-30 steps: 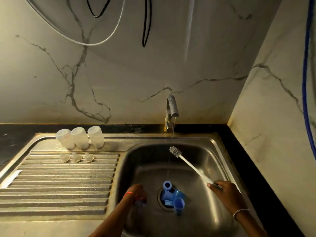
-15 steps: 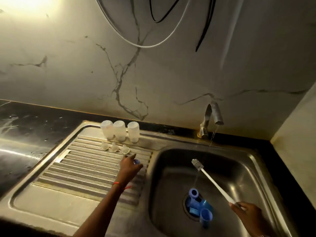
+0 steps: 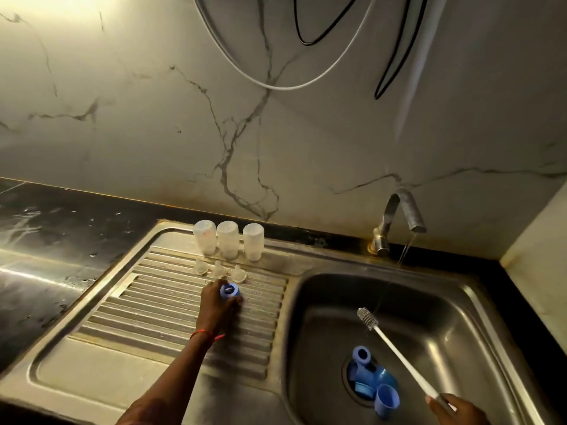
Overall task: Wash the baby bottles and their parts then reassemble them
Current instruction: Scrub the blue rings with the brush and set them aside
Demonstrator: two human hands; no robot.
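Observation:
Three clear bottles (image 3: 227,239) stand upside down at the back of the steel draining board (image 3: 122,332). In front of them lie three clear teats (image 3: 219,269). My left hand (image 3: 216,305) grips a blue collar ring (image 3: 229,291) on the ribs just before the teats. My right hand (image 3: 457,409), at the frame's bottom right, holds the white bottle brush (image 3: 395,351) with its bristles raised over the sink basin (image 3: 460,317). Several blue parts (image 3: 372,381) lie over the drain.
The tap (image 3: 399,219) at the back of the sink runs a thin stream of water. A black countertop (image 3: 46,240) lies left of the draining board. Marble walls close in behind and on the right; cables hang above.
My left hand came out of the basin with a blue ring and carried it left onto the draining board, up to the teats. The brush stays held over the sink.

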